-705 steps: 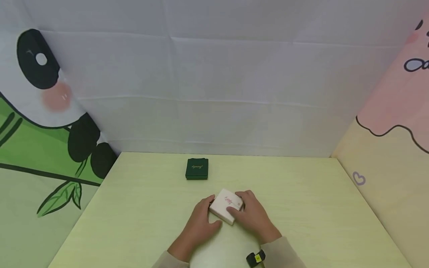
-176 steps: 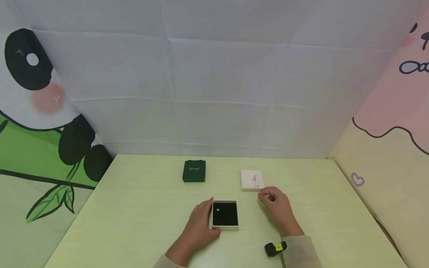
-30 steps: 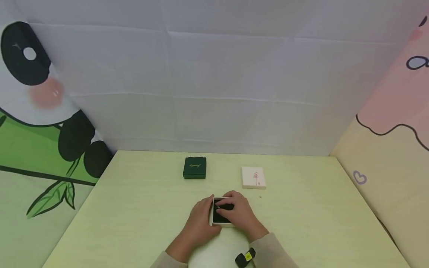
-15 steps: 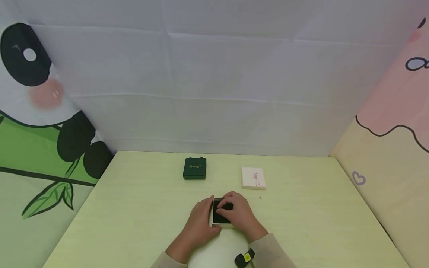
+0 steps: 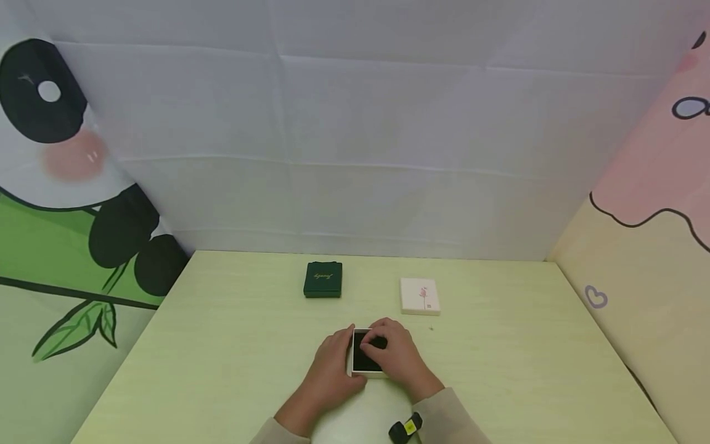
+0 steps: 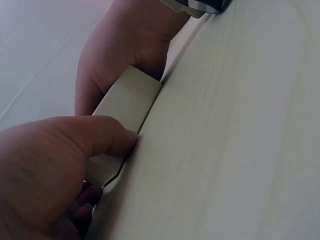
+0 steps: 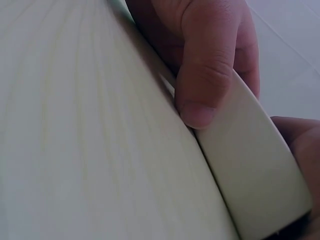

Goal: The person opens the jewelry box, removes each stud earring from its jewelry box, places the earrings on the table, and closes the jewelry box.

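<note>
My left hand [image 5: 333,367] grips the white box base [image 5: 368,374] on the table, its thumb pressed on the front wall in the left wrist view. A black insert [image 5: 366,364] fills the base. Over that insert, thumb and forefinger of my right hand [image 5: 398,354] meet in a pinch, where a small silver star-shaped piece of jewelry showed earlier. The fingertips now hide that piece. Behind lies the white lid [image 5: 420,296] with a pink flower print. A tiny speck-like item [image 5: 431,328] lies just in front of the lid, too small to make out.
A dark green box [image 5: 323,280] with gold lettering sits at the back of the pale wooden table [image 5: 499,357]. White cloth hangs behind the table, and printed cartoon sheets stand at both sides. A black wrist device [image 5: 405,428] sits at the right sleeve.
Since long before, the lid has come off and sits at the back right. Over the last second the right thumb and forefinger have closed together, and the silver piece has gone from view.
</note>
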`<state>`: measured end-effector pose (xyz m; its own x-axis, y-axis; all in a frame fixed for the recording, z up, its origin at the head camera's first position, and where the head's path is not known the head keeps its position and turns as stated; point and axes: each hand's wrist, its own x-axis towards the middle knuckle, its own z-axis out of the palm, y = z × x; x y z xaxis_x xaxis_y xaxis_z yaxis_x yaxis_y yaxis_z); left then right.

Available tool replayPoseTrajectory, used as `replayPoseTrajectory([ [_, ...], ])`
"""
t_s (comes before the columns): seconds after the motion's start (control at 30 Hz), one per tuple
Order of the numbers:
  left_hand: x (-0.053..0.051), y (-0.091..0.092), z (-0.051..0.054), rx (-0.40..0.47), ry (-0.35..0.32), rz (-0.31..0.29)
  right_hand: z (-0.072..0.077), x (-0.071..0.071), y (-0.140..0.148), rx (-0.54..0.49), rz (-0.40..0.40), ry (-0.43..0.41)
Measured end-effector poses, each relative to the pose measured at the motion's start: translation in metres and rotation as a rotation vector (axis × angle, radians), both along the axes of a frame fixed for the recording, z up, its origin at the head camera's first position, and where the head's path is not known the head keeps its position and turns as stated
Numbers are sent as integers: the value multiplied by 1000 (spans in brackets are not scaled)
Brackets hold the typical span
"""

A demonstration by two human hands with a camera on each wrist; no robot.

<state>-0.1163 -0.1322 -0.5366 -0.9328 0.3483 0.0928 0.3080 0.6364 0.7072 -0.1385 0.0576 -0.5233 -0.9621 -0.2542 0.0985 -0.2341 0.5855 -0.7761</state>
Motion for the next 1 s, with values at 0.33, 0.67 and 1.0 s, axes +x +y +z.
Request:
replayPoseTrajectory([
  [0.33,0,0,-2,1,-12,2,-5,-2,2,-41,-2,-15],
  [0.67,2,0,0,-9,-8,5,-5,0,4,-76,-24,-7],
  [1.0,3,0,5,-24,8,5,2,3,7,-101,-26,-6],
])
